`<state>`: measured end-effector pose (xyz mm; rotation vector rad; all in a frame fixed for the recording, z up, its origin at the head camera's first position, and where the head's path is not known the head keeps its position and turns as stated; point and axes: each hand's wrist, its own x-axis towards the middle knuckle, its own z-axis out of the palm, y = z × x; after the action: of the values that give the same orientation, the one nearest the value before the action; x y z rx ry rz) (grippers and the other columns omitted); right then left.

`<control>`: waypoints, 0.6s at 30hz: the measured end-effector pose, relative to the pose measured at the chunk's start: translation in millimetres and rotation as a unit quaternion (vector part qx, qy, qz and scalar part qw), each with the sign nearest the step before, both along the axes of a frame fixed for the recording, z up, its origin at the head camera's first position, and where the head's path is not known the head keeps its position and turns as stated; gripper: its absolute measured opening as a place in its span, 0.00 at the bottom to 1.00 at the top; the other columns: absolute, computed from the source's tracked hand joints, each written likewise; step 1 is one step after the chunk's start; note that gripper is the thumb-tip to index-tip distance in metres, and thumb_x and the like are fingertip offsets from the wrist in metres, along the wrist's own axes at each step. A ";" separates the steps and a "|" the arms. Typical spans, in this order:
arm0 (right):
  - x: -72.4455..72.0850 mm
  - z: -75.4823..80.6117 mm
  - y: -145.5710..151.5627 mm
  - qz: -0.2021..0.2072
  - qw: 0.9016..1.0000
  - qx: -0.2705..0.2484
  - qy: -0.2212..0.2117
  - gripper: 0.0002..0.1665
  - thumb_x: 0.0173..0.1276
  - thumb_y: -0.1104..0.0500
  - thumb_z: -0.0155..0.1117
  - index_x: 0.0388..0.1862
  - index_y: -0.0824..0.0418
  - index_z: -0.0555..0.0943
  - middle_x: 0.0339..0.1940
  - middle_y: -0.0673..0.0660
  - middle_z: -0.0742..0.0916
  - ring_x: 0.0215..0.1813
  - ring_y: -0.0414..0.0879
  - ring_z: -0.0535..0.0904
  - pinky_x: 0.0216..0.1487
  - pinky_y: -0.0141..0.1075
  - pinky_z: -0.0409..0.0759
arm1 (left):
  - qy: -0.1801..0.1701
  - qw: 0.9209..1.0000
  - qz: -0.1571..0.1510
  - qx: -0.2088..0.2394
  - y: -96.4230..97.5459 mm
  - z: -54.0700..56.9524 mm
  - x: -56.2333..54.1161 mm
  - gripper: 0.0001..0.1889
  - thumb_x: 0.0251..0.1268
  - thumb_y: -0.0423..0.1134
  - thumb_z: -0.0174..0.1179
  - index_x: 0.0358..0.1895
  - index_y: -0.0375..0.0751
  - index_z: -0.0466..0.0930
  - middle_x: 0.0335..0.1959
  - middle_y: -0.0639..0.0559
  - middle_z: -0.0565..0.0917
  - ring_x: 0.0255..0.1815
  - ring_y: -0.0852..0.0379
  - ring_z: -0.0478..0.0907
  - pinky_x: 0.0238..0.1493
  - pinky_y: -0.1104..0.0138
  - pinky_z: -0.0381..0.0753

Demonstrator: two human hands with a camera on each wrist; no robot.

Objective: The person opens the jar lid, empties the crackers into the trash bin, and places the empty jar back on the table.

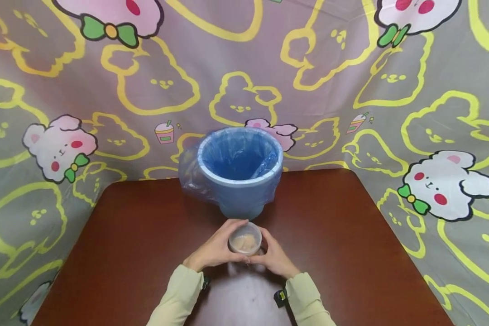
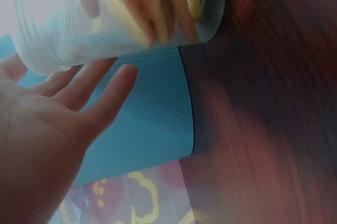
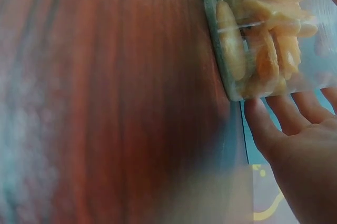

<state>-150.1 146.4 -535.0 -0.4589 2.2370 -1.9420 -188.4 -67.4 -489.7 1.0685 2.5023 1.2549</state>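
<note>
Between both hands is a clear plastic jar point(image 1: 234, 251), its round top facing up toward the head camera. My left hand point(image 1: 216, 249) curls round its left side, with the thumb at the near side and the fingers at the far side. From the right, my right hand point(image 1: 276, 256) grips it in the same manner. Through the jar's wall, several pale tan, flattish pieces point(image 3: 274, 19) show in its lower part; what kind they are is unclear. The left wrist view shows the pieces point(image 2: 158, 13) too, with a ridged band near the jar's top.
Just beyond the hands stands a blue bin point(image 1: 240, 199) lined with a thin blue plastic bag point(image 1: 195, 176) that bulges out on its left. A dark red-brown wooden table point(image 1: 138, 235) lies beneath. Patterned cloth point(image 1: 244, 54) hangs behind the table and along both sides.
</note>
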 end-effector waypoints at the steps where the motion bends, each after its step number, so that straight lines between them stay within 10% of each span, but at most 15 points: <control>1: 1.0 -1.5 -1.2 0.000 1.000 0.001 -0.001 0.52 0.51 0.62 0.78 0.72 0.59 0.61 0.69 0.63 0.72 0.67 0.59 0.70 0.61 0.30 0.71 | -0.001 1.000 0.000 0.000 -0.3 -0.9 1.3 0.49 0.41 0.48 0.78 0.71 0.47 0.63 0.65 0.52 0.69 0.64 0.54 0.70 0.62 0.58 0.72; 18: 2.3 -5.7 -1.7 -0.017 1.000 0.014 0.005 0.52 0.50 0.60 0.79 0.71 0.60 0.62 0.67 0.63 0.73 0.65 0.59 0.73 0.61 0.32 0.72 | 0.020 1.000 0.005 0.013 6.8 -7.5 3.6 0.50 0.38 0.49 0.79 0.71 0.52 0.63 0.65 0.55 0.68 0.64 0.57 0.70 0.62 0.61 0.72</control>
<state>-147.8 144.6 -540.7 -0.4308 2.2897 -1.9244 -184.8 -60.5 -497.3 1.0984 2.5320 1.2836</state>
